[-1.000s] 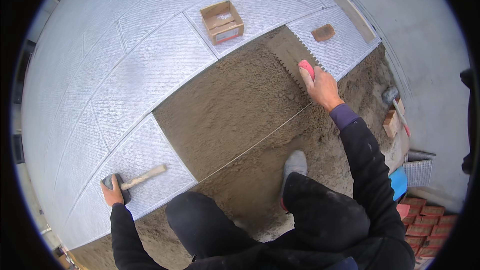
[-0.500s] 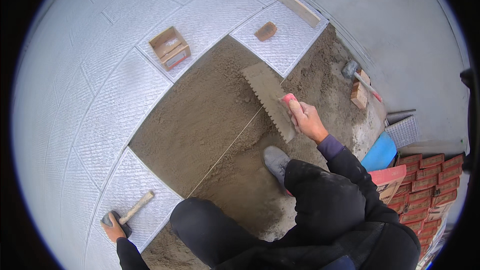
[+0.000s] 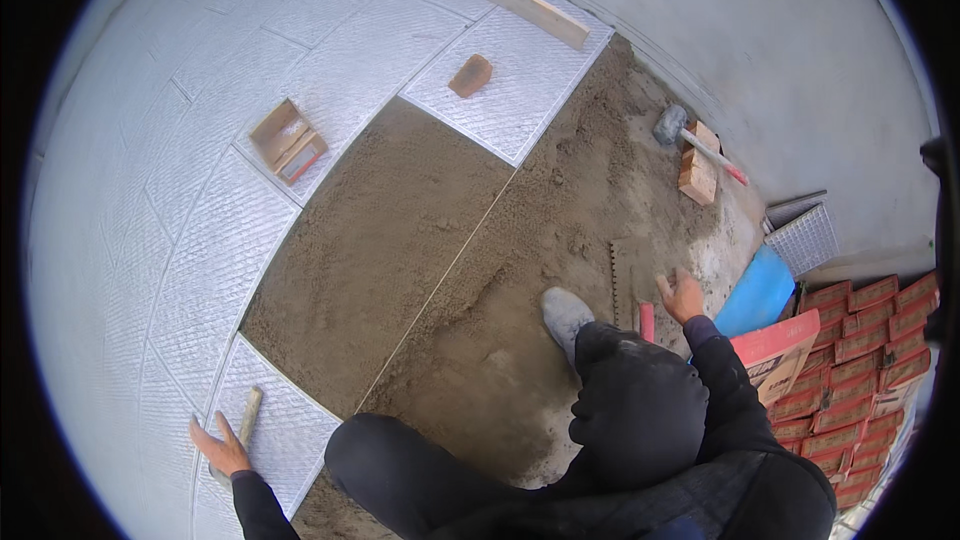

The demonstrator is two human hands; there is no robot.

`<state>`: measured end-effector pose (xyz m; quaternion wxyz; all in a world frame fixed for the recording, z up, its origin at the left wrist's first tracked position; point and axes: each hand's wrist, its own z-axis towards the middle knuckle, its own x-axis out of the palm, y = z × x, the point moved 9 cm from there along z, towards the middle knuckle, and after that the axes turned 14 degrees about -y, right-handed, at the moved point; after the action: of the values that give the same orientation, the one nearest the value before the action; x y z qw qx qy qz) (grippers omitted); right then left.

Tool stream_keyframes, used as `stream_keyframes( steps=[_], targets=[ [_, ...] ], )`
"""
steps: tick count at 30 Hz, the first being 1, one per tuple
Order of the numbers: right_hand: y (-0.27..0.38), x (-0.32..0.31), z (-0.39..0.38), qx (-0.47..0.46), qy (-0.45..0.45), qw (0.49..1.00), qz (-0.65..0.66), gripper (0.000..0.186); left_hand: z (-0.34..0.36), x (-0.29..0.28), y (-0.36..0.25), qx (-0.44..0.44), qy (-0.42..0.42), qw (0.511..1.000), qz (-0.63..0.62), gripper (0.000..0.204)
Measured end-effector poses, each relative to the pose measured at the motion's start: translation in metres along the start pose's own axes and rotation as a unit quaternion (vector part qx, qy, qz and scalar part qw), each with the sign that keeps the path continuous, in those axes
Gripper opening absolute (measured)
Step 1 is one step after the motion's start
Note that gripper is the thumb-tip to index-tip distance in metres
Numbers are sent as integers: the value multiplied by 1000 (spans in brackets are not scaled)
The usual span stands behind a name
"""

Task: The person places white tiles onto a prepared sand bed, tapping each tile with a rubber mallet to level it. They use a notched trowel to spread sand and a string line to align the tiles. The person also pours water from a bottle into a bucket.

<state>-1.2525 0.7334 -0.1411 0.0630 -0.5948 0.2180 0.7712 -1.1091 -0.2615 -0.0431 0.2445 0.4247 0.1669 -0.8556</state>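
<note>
At the lower left, my left hand [image 3: 222, 447] has its fingers spread, just above a rubber mallet [image 3: 250, 415]. The mallet lies on a ribbed white tile, and my hand and wrist hide much of its head. A notched trowel [image 3: 627, 275] with a red handle [image 3: 647, 322] rests on the mortar beside my raised shoe. My right hand [image 3: 685, 297] is just to the right of the trowel, fingers loose and holding nothing. Levelled mortar [image 3: 370, 210] fills the gap between the tiles, and a taut string [image 3: 435, 285] crosses it.
A small open carton [image 3: 288, 143] and a brown block [image 3: 470, 76] sit on laid tiles. Another mallet [image 3: 672, 124] leans across bricks [image 3: 698, 165] by the wall. At the right are a blue sheet [image 3: 755, 290], a red-topped package [image 3: 778, 345] and stacked red boxes [image 3: 850, 370].
My right hand has brought the trowel back from the mortar bed, laid it down and let go. My left hand has opened off the mallet's head. The view has shifted slightly.
</note>
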Motion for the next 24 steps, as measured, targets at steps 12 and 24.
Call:
stream_keyframes(
  steps=[12, 24],
  targets=[
    [86, 38, 380, 6, -131, 980, 151, 40, -109, 19, -505, 453, 307, 820, -166, 27],
    [85, 181, 568, 110, -107, 962, 225, 41, -148, 75, -507, 438, 348, 829, -11, 16]
  ],
)
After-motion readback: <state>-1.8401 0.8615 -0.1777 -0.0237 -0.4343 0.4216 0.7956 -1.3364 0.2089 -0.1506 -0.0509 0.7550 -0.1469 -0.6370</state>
